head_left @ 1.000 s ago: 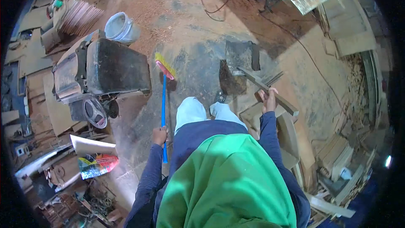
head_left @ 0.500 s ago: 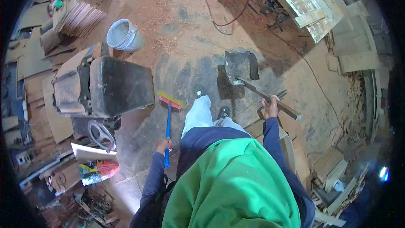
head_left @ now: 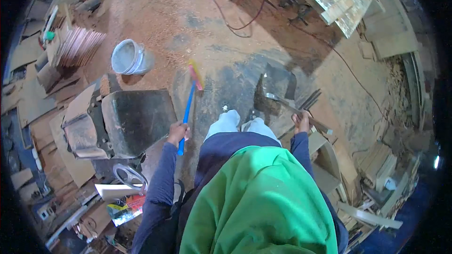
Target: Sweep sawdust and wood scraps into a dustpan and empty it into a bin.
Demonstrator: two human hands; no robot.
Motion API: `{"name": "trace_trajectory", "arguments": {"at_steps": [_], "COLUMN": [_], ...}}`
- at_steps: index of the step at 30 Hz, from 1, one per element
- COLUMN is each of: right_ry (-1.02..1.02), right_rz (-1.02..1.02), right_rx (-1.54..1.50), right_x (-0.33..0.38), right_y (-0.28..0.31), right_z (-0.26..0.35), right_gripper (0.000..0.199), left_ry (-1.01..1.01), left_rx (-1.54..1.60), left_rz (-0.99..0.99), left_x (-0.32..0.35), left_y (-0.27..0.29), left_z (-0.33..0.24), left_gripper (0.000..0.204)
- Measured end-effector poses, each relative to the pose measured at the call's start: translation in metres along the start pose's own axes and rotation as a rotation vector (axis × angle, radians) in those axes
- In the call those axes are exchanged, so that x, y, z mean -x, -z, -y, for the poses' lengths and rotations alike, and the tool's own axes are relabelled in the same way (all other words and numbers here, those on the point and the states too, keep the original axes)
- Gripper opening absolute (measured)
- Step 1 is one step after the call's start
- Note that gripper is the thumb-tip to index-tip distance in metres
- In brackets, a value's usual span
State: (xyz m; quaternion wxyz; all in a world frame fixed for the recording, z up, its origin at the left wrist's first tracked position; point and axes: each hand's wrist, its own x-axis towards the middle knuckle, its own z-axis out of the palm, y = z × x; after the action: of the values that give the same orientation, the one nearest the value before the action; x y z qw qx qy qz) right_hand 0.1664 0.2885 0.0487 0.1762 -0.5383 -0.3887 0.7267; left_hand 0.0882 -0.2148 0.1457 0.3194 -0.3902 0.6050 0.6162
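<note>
Sweeping is the step in hand — the left hand grips the blue broom, its bristles on the sawdust-strewn floor. The right hand clasps the long-handled dustpan just beside. Next, likely, dust drawn toward the pan.

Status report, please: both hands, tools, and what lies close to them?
Left hand grips blue broom, bristles on dusty floor. Right hand holds dustpan handle, pan on floor. Dark machine beside broom, bucket beyond.
</note>
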Motion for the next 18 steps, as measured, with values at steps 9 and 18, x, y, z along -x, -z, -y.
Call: {"name": "trace_trajectory", "arguments": {"at_steps": [9, 18], "right_ry": [-0.002, -0.021], "right_rz": [0.022, 0.011], "right_rx": [0.185, 0.115], "right_x": [-0.020, -0.029], "right_y": [0.004, -0.022], "right_z": [-0.003, 0.017], "right_gripper": [0.021, 0.017], "left_ry": [-0.058, 0.403], "left_rx": [-0.256, -0.592], "left_rz": [0.016, 0.315], "left_x": [0.021, -0.068], "left_y": [0.001, 0.056], "left_z": [-0.014, -0.081], "left_gripper": [0.015, 0.013]}}
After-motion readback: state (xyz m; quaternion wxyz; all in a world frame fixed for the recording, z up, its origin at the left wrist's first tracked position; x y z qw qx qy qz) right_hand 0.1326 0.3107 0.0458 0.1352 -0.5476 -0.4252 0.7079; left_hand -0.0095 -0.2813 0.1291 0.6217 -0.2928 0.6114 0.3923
